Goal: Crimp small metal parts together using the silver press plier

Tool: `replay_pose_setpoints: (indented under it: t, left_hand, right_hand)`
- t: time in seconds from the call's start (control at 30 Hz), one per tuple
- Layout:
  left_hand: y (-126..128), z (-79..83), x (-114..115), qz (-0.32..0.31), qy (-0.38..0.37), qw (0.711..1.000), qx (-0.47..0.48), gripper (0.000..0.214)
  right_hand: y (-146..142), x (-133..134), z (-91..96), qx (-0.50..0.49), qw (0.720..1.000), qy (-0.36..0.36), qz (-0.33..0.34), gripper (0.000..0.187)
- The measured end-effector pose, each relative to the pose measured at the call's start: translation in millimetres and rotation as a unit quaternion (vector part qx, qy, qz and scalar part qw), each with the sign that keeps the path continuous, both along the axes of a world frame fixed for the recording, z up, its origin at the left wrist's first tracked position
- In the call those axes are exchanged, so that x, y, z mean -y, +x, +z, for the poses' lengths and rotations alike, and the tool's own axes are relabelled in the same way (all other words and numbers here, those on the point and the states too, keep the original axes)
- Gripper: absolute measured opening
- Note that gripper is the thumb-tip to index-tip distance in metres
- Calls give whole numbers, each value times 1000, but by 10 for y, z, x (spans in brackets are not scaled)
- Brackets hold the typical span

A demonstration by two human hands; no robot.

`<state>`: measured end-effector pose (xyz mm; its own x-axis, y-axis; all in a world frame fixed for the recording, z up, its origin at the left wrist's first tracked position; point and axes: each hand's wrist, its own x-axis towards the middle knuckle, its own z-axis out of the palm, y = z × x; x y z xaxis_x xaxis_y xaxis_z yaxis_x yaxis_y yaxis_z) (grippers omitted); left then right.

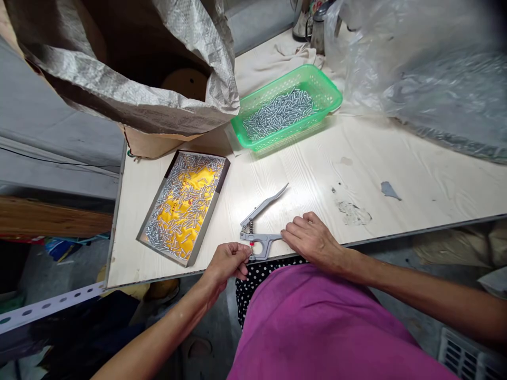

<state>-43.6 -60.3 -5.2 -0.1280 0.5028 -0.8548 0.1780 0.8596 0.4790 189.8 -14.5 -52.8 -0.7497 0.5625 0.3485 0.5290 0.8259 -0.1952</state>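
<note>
Near the table's front edge lies a grey hand-press plier (266, 244), its upper lever raised, with a coil spring and a small red part by its jaw. My left hand (231, 260) is closed in a pinch right at that jaw; whatever sits between the fingertips is too small to make out. The curled fingers of my right hand (311, 237) hold the end of the plier's lower handle. To the left, a shallow box (214, 203) with a yellow bottom contains many short silvery metal pieces (158, 232), like small springs or pins.
A green plastic basket (291, 138) of similar silvery pieces stands at the back. Left of it is a large open carton (152, 142) lined with a woven sack (198, 47). Clear plastic bags (439, 95) of metal pieces lie at the right, with a metal pot (318, 34) behind.
</note>
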Motion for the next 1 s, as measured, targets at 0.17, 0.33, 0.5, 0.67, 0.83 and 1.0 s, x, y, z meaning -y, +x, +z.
replay_pose_setpoints:
  t: [0.17, 0.33, 0.5, 0.67, 0.83, 1.0]
  left_hand:
    - [-7, 37, -81, -44, -20, 999, -5, 40]
    - [15, 69, -111, -65, -28, 997, -8, 38]
    - [33, 83, -106, -59, -23, 998, -12, 38]
    - [35, 75, -87, -64, -26, 997, -24, 40]
    - [27, 58, -51, -55, -7, 998, -17, 42]
    - [41, 45, -39, -49, 0, 999, -21, 40]
  right_hand:
    - [-12, -27, 30, 29, 997, -77, -4, 18]
    - [25, -146, 238, 45, 984, -174, 12, 13]
    - [86, -425, 310, 54, 988, -146, 14, 73]
    - [17, -678, 200, 122, 980, -154, 39, 110]
    - [-49, -667, 255, 126, 980, -154, 29, 99]
    - [-29, -499, 361, 126, 981, -146, 14, 83]
